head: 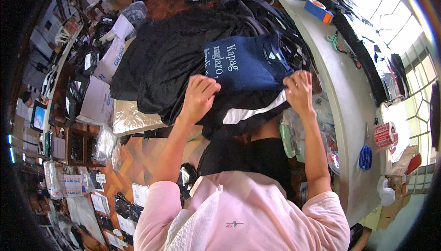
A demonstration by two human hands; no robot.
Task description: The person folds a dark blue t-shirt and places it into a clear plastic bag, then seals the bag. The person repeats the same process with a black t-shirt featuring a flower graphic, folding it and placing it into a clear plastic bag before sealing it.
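A navy T-shirt (253,63) with white lettering and a neck label lies folded on a heap of black garments (165,55). My left hand (201,94) has its fingers curled at the shirt's near left corner. At the near right corner, beside the collar end, my right hand (299,87) pinches the fabric. Both fists hide the exact grip points. Below the navy shirt, a strip of white cloth (255,110) shows between black layers, close to my lap.
Along the right runs a pale table (344,120) bearing blue-handled scissors (365,156), green-handled scissors (334,42), a tape roll (316,5) and a red-and-white label roll (384,135). Cardboard boxes (96,101) stand left. Several packages (100,202) lie on the wooden floor (137,154).
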